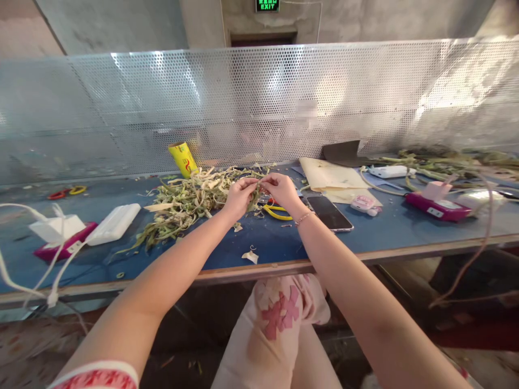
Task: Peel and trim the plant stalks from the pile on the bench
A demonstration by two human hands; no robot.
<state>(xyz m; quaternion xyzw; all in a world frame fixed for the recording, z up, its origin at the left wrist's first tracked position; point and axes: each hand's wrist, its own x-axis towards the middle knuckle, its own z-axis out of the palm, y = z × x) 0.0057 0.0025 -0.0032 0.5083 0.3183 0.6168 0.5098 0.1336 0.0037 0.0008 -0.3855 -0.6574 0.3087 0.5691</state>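
My left hand [240, 198] and my right hand [281, 190] meet fingertip to fingertip over the blue table. Between them they pinch a small greenish piece of dried plant [255, 199], partly hidden by the fingers. A heap of dried plant leaves and stalks [182, 205] lies beside and behind my left hand. Just below my right hand rests a pair of scissors with yellow handles [279, 214], its other end covered by the hand. To the right of my right wrist, a dark-screened phone [329, 212] lies flat.
A yellow canister [183, 159] leans behind the heap. White power banks [113, 224], magenta boxes [438, 207] and cables lie at both sides. Brown paper [330, 175] and a pink earphone case [364, 203] sit right. A perforated metal screen [259, 97] closes off the table's back.
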